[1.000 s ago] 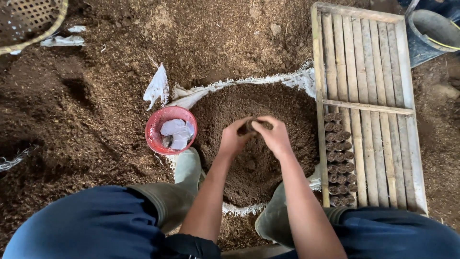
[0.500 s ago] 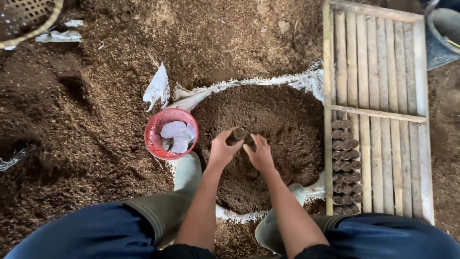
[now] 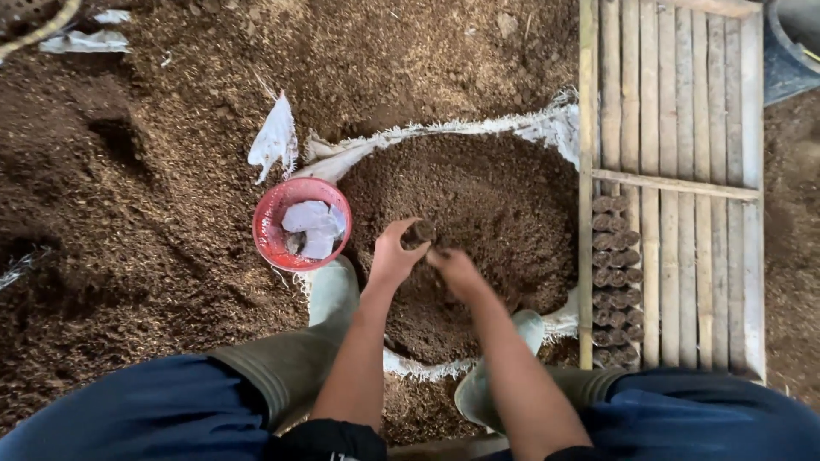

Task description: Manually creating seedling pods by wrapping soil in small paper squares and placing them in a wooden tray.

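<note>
Right now I see my left hand point(image 3: 395, 256) curled around a small dark soil-filled cylindrical pot point(image 3: 422, 230), held over the heap of brown soil on the white woven sack point(image 3: 478, 213). My right hand point(image 3: 457, 269) hangs half closed beside it, fingertips at the soil; whether it grips anything I cannot tell.

The basket point(image 3: 34, 21) and grey tub point(image 3: 790, 47) are cut off by the frame edges; the right hand's point(image 3: 457, 269) fingers sink partly into soil point(image 3: 487, 205).
</note>
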